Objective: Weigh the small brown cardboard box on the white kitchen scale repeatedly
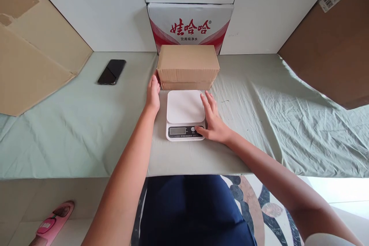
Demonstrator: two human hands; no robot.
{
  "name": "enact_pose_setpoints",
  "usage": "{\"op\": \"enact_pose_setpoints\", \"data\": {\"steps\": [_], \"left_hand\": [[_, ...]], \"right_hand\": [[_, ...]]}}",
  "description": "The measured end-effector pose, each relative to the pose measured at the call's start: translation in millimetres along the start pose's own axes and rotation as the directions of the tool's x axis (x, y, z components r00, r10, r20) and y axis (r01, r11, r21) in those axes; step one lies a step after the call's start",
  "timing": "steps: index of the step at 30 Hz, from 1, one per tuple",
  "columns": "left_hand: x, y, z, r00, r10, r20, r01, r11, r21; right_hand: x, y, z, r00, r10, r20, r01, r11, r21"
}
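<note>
Closed brown cardboard box point(187, 67) at centre, contents hidden; open left hand point(152, 92) touches its corner, right hand point(212, 118) thumbs the white kitchen scale point(185, 115), display unreadable.

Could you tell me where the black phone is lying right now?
In the head view, the black phone lies flat on the green cloth, far left, apart from the cardboard box and left hand.

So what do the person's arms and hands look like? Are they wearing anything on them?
Both arms are bare from wrist to past the elbow. The left hand and right hand wear no gloves, and no rings, watch or bracelets show. Only a bit of pale sleeve peeks in at the right upper arm, at the bottom corner.
</note>
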State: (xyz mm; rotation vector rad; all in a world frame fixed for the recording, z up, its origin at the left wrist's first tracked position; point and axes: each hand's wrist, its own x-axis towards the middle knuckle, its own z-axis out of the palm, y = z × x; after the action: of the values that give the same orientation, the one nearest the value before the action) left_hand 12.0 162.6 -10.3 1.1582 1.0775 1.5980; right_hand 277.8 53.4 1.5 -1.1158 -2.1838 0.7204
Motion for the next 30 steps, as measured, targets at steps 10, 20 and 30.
{"op": "enact_pose_setpoints", "data": {"steps": [10, 20, 30], "left_hand": [[-2, -1, 1.1, 1.0, 0.011, 0.009, -0.01, 1.0, -0.022], [-2, -1, 1.0, 1.0, 0.003, 0.017, -0.003, 1.0, -0.01], [0, -1, 3.4, 1.0, 0.0, 0.013, 0.001, 1.0, -0.007]], "right_hand": [[4, -3, 3, 0.993, 0.116, -0.021, -0.117, 0.992, -0.04], [13, 33, -14, 0.879, 0.292, -0.378, -0.092, 0.88, 0.466], [92, 68, -29, 0.873, 0.358, -0.332, -0.096, 0.792, 0.602]]}}
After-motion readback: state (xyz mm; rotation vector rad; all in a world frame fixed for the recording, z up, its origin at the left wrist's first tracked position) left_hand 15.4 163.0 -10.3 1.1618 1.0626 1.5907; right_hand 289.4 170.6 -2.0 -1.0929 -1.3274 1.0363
